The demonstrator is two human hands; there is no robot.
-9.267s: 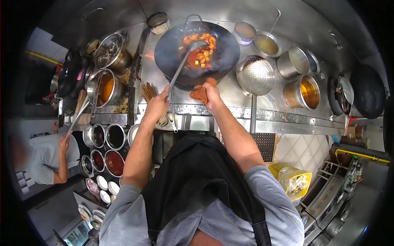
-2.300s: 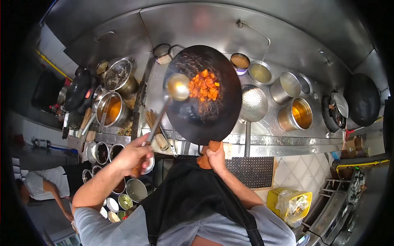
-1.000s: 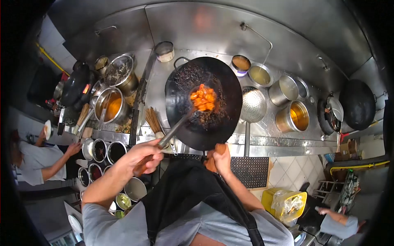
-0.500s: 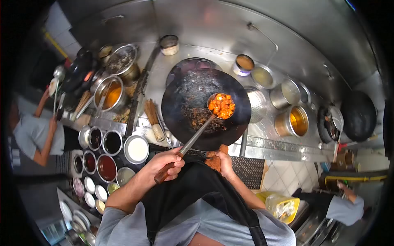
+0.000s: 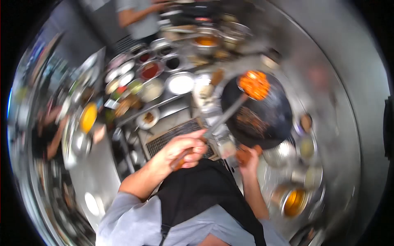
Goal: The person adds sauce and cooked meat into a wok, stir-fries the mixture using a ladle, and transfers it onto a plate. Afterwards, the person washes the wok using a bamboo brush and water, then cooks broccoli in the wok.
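Observation:
My left hand (image 5: 185, 151) is closed around the wooden handle of a long metal ladle (image 5: 228, 116). Glossy orange-red food pieces (image 5: 254, 85) fill the ladle's bowl, over the upper left rim of a dark wok (image 5: 280, 112). The wok's bottom carries brown scorched residue. At the wok's near edge, my right hand (image 5: 249, 160) grips a folded brown cloth (image 5: 242, 156); whether a wok handle lies inside the cloth is hidden. Motion blurs much of the view.
Left of the wok stand several sauce containers, including a red one (image 5: 150, 70) and a white one (image 5: 181, 83). A pot of orange liquid (image 5: 294, 203) is at lower right. A steel counter (image 5: 92, 174) runs along the left. A co-worker (image 5: 141, 18) stands at the top.
My view has turned left, so the wok now appears further right and the sauce containers higher. The loaded ladle has shifted toward the wok's upper left rim. Both hands keep their holds.

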